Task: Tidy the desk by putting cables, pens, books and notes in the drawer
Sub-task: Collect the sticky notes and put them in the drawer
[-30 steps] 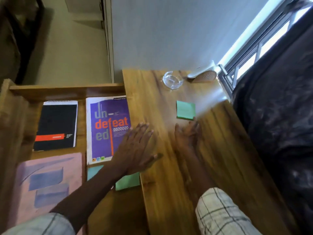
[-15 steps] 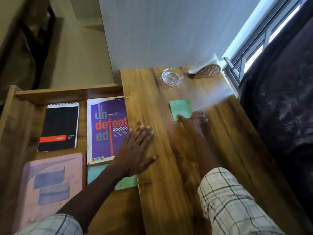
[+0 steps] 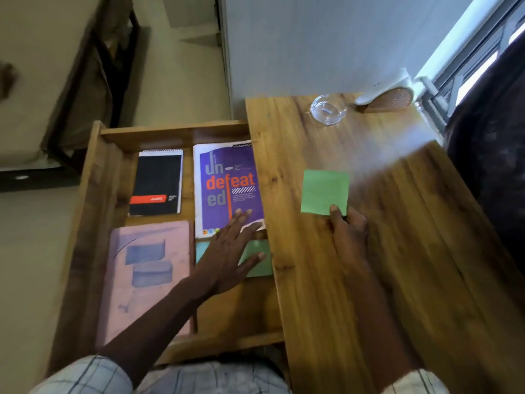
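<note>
A green sticky-note pad (image 3: 324, 190) lies on the wooden desk top (image 3: 355, 280). My right hand (image 3: 345, 227) pinches its near right corner, thumb on top. The open drawer (image 3: 93, 223) to the left holds a black spiral notepad (image 3: 156, 183), a purple "undefeated" book (image 3: 227, 180), a pink folder (image 3: 142, 280) and green and blue sticky notes (image 3: 258, 263). My left hand (image 3: 230, 251) lies flat, fingers spread, over the sticky notes and the book's near corner.
A glass ashtray (image 3: 328, 109) sits at the desk's far edge, beside a brown and white object (image 3: 386, 99) by the window. A dark curtain (image 3: 488, 166) hangs along the right. A dark-framed bed (image 3: 85, 95) stands on the floor beyond the drawer.
My right hand has reached forward and taken hold of the green pad's corner. My left hand has slid left off the desk top into the drawer.
</note>
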